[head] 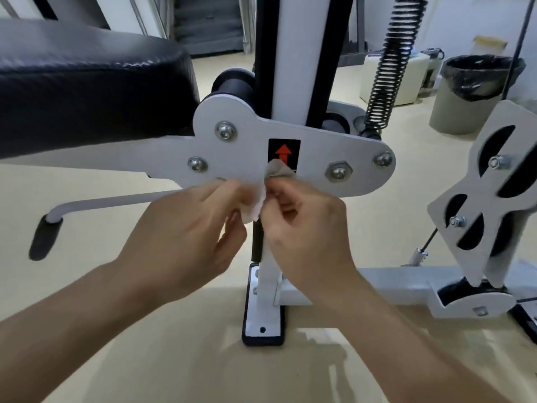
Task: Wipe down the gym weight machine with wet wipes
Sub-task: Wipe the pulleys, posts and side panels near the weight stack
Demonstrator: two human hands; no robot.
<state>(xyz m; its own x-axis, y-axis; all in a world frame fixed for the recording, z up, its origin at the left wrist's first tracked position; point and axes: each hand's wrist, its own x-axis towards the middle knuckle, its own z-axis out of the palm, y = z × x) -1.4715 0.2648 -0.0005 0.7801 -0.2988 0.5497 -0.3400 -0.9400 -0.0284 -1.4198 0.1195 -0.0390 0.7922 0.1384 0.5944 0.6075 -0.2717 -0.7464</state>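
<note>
Now, wipe [255,205]: crumpled, pinched between both hands, its grey top corner over the lower edge of the arrow sticker [284,154].
Left hand [186,237]: fingers curled, gripping the wipe's left side.
Right hand [305,234]: fingertips pinching the wipe's right side.
Machine plate [250,146]: white, bolted, just behind the wipe.
Seat pad [87,91]: black, upper left.
Bin [470,91]: lined, far right, well apart.

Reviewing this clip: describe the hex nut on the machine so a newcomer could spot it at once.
Start at the white upright post in the middle of the frame; a flat grey plate crosses it at mid-height. Right of the red arrow sticker on that plate sits the hex nut. It alone has six flat sides; the plate's other three bolts show round heads.
</note>
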